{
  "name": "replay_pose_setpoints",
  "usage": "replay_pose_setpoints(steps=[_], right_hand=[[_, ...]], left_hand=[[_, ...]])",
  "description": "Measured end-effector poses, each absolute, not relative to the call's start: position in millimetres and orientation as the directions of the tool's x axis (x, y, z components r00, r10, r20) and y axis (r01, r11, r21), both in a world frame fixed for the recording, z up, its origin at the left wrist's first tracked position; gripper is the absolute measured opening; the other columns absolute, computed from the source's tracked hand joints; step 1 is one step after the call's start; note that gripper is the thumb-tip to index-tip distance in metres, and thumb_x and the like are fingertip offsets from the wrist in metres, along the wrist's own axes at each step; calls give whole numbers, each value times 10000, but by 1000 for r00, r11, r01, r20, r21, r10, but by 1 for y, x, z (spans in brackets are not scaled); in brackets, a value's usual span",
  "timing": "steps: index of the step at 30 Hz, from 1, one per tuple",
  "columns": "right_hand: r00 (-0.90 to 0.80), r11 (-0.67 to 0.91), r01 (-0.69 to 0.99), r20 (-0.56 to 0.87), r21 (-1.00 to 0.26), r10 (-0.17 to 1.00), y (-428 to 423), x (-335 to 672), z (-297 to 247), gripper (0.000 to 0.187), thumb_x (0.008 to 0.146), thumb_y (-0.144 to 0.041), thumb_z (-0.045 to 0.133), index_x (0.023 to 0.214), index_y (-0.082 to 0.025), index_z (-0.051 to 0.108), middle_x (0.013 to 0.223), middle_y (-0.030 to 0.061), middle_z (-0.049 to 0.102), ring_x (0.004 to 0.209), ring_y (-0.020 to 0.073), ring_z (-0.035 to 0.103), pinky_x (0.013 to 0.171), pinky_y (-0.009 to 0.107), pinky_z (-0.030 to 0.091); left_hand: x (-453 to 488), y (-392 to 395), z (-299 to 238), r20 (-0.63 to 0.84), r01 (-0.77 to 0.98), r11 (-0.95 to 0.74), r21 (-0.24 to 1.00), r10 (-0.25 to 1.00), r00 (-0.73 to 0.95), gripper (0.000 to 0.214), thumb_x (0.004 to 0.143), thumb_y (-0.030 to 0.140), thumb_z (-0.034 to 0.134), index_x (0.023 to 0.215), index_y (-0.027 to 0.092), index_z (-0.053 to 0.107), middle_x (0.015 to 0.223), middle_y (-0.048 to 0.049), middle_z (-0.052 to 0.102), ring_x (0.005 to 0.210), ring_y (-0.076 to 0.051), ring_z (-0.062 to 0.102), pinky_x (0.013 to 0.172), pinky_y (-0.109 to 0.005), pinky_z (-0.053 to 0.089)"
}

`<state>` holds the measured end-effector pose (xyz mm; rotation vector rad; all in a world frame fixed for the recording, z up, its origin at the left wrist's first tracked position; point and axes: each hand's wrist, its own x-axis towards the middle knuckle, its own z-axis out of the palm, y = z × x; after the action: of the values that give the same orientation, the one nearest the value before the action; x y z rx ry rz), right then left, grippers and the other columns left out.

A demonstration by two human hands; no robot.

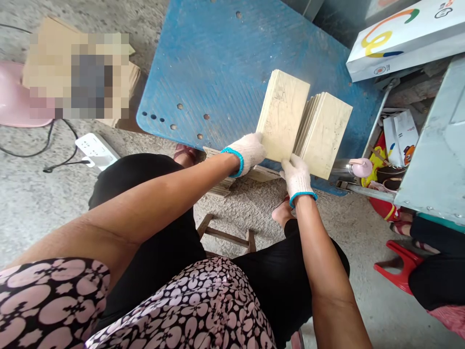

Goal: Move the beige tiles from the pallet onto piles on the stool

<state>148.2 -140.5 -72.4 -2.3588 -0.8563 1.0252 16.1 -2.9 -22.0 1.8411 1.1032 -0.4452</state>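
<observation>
Both my hands wear white knit gloves with blue cuffs. My left hand (247,151) is closed on the lower edge of a single pale wooden board (282,114), held upright and tilted left. My right hand (298,175) grips the bottom of a stack of several similar thin boards (325,132), fanned slightly and standing on edge. Both sit at the near edge of a blue table (218,63). More boards (221,186) lie flat under the table edge below my left hand.
A white power strip (95,149) with black cables lies on the concrete floor at left. A pink stool (14,97) stands far left. A white printed box (403,36) and a grey metal surface (436,155) are at right. Another person's legs and a red stool (399,269) are at lower right.
</observation>
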Motion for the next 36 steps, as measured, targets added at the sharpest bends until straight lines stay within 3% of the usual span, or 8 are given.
replay_pose_setpoints(steps=[7, 11, 14, 18, 24, 30, 34, 36], right_hand=[[579, -720, 220, -506, -658, 639, -152, 136, -64, 313, 825, -462, 488, 861, -178, 615, 802, 1, 632, 817, 156, 567, 740, 250, 500], [594, -643, -181, -604, -744, 532, -165, 121, -61, 324, 790, -444, 597, 954, -170, 649, 926, 35, 695, 869, 169, 635, 769, 279, 528], [560, -446, -536, -697, -717, 448, -172, 112, -64, 332, 760, -413, 682, 997, -185, 639, 994, 47, 713, 899, 162, 664, 806, 296, 546], [492, -185, -753, -726, -632, 480, -174, 100, -59, 341, 821, -462, 651, 1050, -210, 628, 1100, 63, 702, 1082, 177, 639, 909, 335, 553], [426, -157, -764, -673, -625, 605, -162, 84, -38, 527, 898, -609, 466, 1268, -246, 562, 1241, 73, 645, 1183, 215, 600, 1003, 448, 530], [597, -92, -689, -635, -719, 490, -138, 94, -25, 540, 892, -471, 536, 1366, -218, 485, 1273, 90, 630, 1238, 237, 571, 1025, 489, 511], [588, -141, -674, -643, -725, 491, -142, 108, -15, 495, 879, -449, 571, 1289, -173, 550, 1239, 106, 648, 1254, 234, 563, 1052, 445, 499], [569, -207, -646, -644, -735, 511, -151, 116, -13, 474, 873, -481, 573, 1218, -158, 598, 1211, 116, 660, 1244, 245, 572, 1047, 442, 504]], left_hand=[[9, -11, -9, -745, 863, -105, 494, 462, 482, 406, 771, 240, 500, 1151, 183, 633, 972, -99, 689, 761, -175, 621, 598, -220, 432], [0, -16, -15, -757, 821, -1, 571, 388, 526, 421, 774, 294, 528, 1161, 168, 636, 1010, -86, 693, 815, -167, 637, 620, -209, 462], [-3, -20, -20, -763, 775, 117, 621, 315, 564, 437, 816, 330, 519, 1202, 151, 619, 1071, -95, 684, 841, -155, 647, 631, -202, 490], [2, -24, -19, -803, 767, 243, 594, 235, 548, 458, 867, 378, 497, 1243, 131, 583, 1106, -127, 676, 818, -156, 660, 612, -204, 512], [11, -28, -15, -774, 712, 317, 627, 154, 614, 459, 908, 384, 485, 1299, 155, 555, 1061, -123, 694, 821, -158, 673, 669, -234, 541], [15, -30, -7, -762, 683, 382, 623, 100, 639, 433, 959, 418, 442, 1295, 162, 536, 1148, -122, 675, 834, -129, 661, 662, -194, 525], [9, -23, 6, -723, 679, 299, 670, 56, 689, 490, 898, 491, 528, 1260, 167, 592, 981, -96, 709, 738, -142, 653, 634, -221, 515], [5, -18, 12, -705, 698, 132, 703, 5, 709, 489, 823, 508, 602, 1179, 179, 666, 877, -74, 708, 685, -159, 637, 618, -246, 507]])
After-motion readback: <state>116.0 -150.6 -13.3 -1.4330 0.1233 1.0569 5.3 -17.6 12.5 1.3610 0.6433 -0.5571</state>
